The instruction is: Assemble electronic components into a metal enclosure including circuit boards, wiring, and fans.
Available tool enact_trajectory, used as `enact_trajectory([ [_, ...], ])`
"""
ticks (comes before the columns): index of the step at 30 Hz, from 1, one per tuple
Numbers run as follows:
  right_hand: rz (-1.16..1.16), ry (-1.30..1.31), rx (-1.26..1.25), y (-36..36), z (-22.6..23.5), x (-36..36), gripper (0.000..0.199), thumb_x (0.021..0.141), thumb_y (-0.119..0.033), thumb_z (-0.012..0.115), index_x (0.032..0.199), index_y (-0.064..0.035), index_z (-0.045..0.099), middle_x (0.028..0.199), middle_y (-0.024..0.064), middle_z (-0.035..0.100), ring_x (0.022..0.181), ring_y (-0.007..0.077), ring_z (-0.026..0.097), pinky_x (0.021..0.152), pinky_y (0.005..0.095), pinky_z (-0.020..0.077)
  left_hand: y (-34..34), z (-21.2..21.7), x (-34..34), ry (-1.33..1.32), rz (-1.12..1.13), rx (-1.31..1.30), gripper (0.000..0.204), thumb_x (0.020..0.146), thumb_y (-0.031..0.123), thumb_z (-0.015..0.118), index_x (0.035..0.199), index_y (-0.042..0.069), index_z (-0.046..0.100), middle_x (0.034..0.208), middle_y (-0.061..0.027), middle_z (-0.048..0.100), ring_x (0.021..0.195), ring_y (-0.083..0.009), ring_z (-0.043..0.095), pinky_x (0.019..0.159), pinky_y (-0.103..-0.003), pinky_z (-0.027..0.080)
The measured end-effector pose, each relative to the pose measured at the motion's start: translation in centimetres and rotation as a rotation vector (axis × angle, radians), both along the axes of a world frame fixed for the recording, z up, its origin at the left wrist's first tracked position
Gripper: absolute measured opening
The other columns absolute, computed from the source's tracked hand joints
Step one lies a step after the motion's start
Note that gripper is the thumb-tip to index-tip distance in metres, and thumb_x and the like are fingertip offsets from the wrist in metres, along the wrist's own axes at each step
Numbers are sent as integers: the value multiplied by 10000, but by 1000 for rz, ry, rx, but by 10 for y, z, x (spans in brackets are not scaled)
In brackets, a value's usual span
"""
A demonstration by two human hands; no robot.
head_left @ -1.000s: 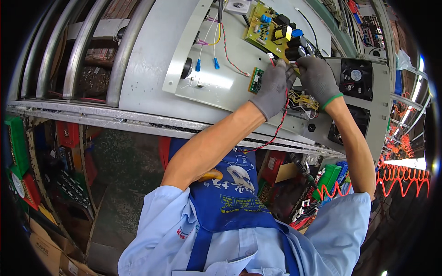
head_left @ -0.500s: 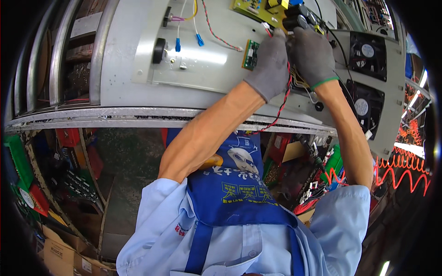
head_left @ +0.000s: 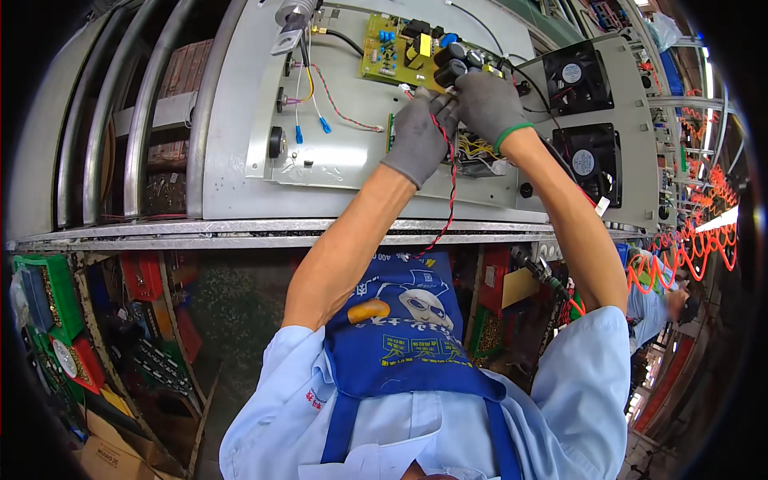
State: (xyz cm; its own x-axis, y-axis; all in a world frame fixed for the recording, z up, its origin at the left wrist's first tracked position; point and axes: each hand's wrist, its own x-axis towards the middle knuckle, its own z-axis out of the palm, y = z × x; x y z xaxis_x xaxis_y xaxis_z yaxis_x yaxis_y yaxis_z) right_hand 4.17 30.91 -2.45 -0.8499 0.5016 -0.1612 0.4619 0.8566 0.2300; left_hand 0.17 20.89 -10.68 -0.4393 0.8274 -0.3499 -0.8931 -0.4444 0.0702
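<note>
My left hand [head_left: 420, 138], in a grey glove, is closed on a red-and-black twisted wire [head_left: 454, 172] that hangs down past the bench edge. Its fingertips are at the lower edge of a yellow-green circuit board [head_left: 376, 68], close to a small white connector [head_left: 406, 90]. My right hand [head_left: 492, 108], also gloved, is beside it with fingers bent together below the black capacitors [head_left: 450, 66]; what they grip is hidden. Under the hands lie yellow wires [head_left: 478, 150]. A small green board [head_left: 390, 132] is mostly covered by my left hand.
The parts sit in a grey metal chassis [head_left: 340, 164] with two black fans [head_left: 572, 76] at its right. Loose leads with blue terminals [head_left: 300, 134] and a red-green twisted wire [head_left: 344, 114] lie left. Metal rails [head_left: 148, 120] run alongside. Green bins [head_left: 60, 296] stand below; another person [head_left: 646, 308] is at right.
The view has shifted, so the chassis appears lower and further left, with more of the circuit board showing. Both hands stay together at the board's lower edge; the red-and-black wire stays with my left hand.
</note>
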Motion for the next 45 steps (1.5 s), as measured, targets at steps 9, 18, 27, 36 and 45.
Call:
enact_trajectory([
  [9,5,104,88,-27,-23,17,181,881,-196,584,940,-96,724,936,183,722,892,377,711,773,489,564,-12,-3,14,143,10,-39,354,1070,266,422,1217,-45,503,1281,-218,583,1169,-304,593,1002,-376,484],
  [18,93,379,6,-27,2,2,227,851,-275,650,920,-84,751,920,171,718,889,363,706,797,469,556,-3,-35,-1,842,-50,-181,319,1049,247,448,1248,21,550,1095,-96,671,953,-182,672,793,-326,553],
  [27,-87,269,-384,-41,6,-12,326,874,-333,648,1026,-71,770,1031,185,731,931,368,705,876,429,543,-3,-28,10,481,-67,-24,307,990,155,552,1258,6,543,1138,-114,660,1006,-186,670,851,-313,547],
  [36,59,202,-172,-12,13,-36,226,888,-167,609,1065,-117,739,991,157,733,936,334,710,838,469,554,4,-24,11,105,145,184,338,795,-36,502,1132,-31,529,1042,-92,605,1022,-177,582,1077,-338,454],
  [45,257,-25,-10,-13,4,-50,192,895,-233,662,1019,-128,763,1010,142,706,949,333,706,817,456,563,-6,-5,12,92,171,46,448,780,-81,483,1222,-6,472,1018,-64,590,881,-147,577,946,-313,494],
])
